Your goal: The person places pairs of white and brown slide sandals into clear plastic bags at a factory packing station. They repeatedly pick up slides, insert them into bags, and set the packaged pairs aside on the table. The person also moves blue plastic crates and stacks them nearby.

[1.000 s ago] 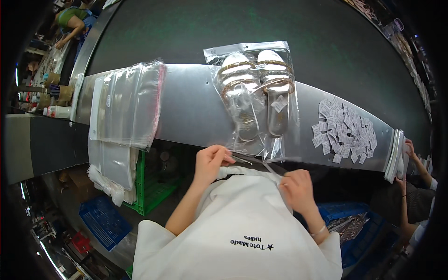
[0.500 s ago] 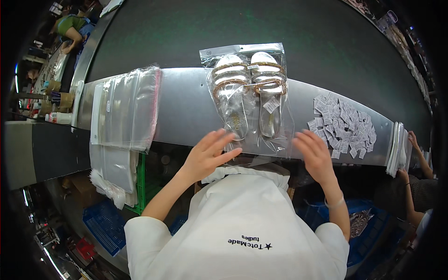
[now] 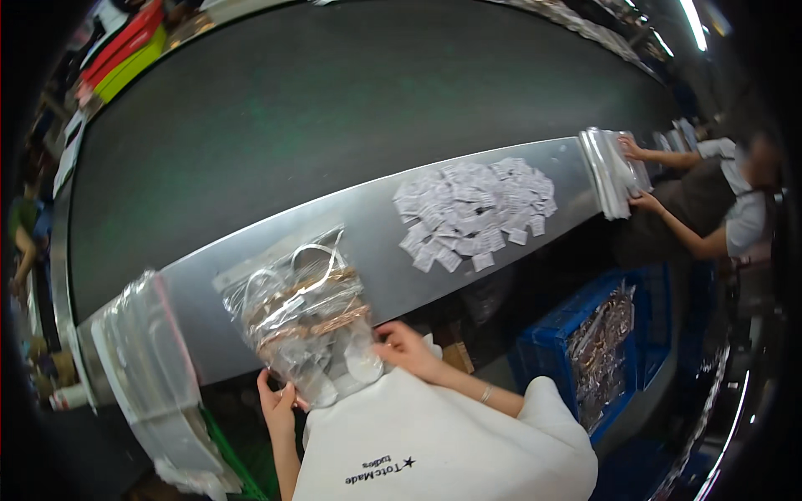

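While the sandals [image 3: 334, 319] already lie inside the clear bag [image 3: 240, 286], I cannot tell if it is sealed; left hand [image 3: 278, 396] and right hand [image 3: 409, 351] hold its near sides by the metal table [image 3: 383, 265].

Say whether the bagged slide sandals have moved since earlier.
Yes: the bagged slide sandals have moved nearer, away from the dark green belt; their toes overlapped it earlier but now stop short.

glossy plastic bag [image 3: 306, 316], smooth metal ledge [image 3: 380, 271], matt paper labels [image 3: 474, 210]
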Available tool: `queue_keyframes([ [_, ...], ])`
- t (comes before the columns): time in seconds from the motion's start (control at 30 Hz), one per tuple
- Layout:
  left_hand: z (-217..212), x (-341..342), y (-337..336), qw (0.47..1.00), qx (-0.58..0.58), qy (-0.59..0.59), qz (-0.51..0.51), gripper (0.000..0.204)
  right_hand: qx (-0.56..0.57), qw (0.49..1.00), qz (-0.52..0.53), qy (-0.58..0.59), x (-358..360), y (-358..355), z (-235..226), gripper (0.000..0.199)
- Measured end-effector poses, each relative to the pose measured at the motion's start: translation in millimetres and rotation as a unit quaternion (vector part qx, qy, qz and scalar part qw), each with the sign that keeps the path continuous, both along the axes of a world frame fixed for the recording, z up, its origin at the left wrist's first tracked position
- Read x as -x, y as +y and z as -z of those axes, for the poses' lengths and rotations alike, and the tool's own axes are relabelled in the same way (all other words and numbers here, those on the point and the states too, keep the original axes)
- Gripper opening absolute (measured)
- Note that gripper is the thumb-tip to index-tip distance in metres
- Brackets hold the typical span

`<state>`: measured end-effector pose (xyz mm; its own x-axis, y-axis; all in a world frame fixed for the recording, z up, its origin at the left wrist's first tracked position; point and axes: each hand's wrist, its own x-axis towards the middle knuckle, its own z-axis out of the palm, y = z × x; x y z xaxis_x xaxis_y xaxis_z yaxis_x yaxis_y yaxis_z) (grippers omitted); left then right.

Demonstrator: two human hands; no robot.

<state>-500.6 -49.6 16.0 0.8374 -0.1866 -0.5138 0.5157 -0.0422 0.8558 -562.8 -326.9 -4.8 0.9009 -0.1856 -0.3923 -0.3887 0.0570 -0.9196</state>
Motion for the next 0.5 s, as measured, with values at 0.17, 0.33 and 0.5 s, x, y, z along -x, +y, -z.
queue_keyframes([
  [0.17,-20,-41,-13,0.992,0.086,-0.012,0.092,0.011,-0.07,0.995,-0.06,-0.044,-26,-6,-56,0.044],
  [0.33,-116,-59,-99,0.91,-0.025,-0.363,0.199,0.02,-0.035,0.972,0.116,-0.201,-30,-80,-75,0.048],
  [0.5,-212,-69,-76,0.528,0.104,-0.841,-0.057,0.047,-0.018,0.877,0.346,-0.334,-12,-192,-154,0.034],
])
